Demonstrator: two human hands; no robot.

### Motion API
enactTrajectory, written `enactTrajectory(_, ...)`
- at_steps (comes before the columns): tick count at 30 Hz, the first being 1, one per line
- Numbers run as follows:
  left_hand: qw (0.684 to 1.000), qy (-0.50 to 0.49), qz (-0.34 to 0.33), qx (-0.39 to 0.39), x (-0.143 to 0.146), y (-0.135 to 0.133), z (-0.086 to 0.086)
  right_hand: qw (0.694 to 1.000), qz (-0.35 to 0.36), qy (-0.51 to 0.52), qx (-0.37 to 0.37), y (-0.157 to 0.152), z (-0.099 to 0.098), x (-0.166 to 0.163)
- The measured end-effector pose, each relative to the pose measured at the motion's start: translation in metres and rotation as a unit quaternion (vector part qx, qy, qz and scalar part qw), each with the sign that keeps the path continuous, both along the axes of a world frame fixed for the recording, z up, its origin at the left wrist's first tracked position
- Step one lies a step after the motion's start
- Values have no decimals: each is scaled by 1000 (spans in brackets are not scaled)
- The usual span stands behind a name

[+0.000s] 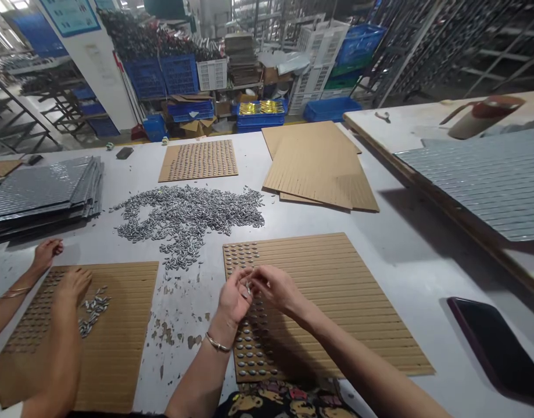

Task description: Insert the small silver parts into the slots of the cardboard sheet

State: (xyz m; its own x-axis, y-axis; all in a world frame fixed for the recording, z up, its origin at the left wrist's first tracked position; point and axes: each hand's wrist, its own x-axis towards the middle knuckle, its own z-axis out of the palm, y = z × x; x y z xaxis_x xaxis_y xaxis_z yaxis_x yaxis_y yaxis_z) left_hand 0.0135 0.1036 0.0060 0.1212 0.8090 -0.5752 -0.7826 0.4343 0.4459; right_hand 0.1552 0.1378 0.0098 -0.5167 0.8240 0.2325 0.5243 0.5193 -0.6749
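**Filling the slotted sheet, one small piece at a time**

The grey desk (401, 244) carries everything here. Nearest to its front edge, in front of me, lies my slotted cardboard sheet (336, 302). Only the slots along its left edge and at its far left corner are filled; the rest of the rows are bare, so I judge the work on this sheet is at an early stage.

Toward the middle of the desk, beyond the sheet's far left corner, is the loose pile of silver pieces (188, 215).

My left hand (234, 299) and my right hand (275, 287) meet above the left part of the sheet. The fingers of both are closed in a pinch on one silver piece (248, 287), held in the air just above the slots. If more pieces hide in my left palm, I cannot tell.

I think the step in hand is to turn the piece the right way. The next move calls for a fine grip and a careful alignment with a free slot beside the filled ones.

At the left front corner a co-worker's hands (75, 284) rest on another sheet (122, 325). Plain cardboard (319, 168) lies at the far side and a dark phone (497, 348) near the right front edge. Nothing stands between my hands and the slots.
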Motion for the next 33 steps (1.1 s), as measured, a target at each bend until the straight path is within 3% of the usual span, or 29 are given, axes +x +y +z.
enactTrajectory(5, 985, 126, -110, 45, 2, -11, -9, 988, -17, 113, -104, -2, -5, 13)
enactTrajectory(8, 976, 165, -129, 61, 2, -16, -13, 969, -29, 146, -198, -8, -5, 16)
enactTrajectory(12, 957, 243, -126, 97, 3, -16, -12, 896, -36, 204, -393, -5, -10, 17)
enactTrajectory(14, 962, 235, -108, 83, 2, -14, -12, 873, -40, 215, -436, 5, -17, 18)
enactTrajectory(17, 981, 190, -28, 40, -6, -9, -11, 913, -109, 169, -354, 28, -29, 17)
enactTrajectory(21, 985, 159, 62, 33, -18, -4, -12, 962, -174, -3, -209, 52, -38, 8)
enactTrajectory(24, 989, 130, 63, 30, -22, -4, -15, 964, -172, -97, -179, 56, -39, -1)
enactTrajectory(29, 995, 48, 90, -5, -20, -1, -17, 950, -215, -155, -166, 55, -40, -10)
enactTrajectory(33, 992, -45, 114, 16, -20, 2, -10, 959, -231, -81, -146, 42, -31, -8)
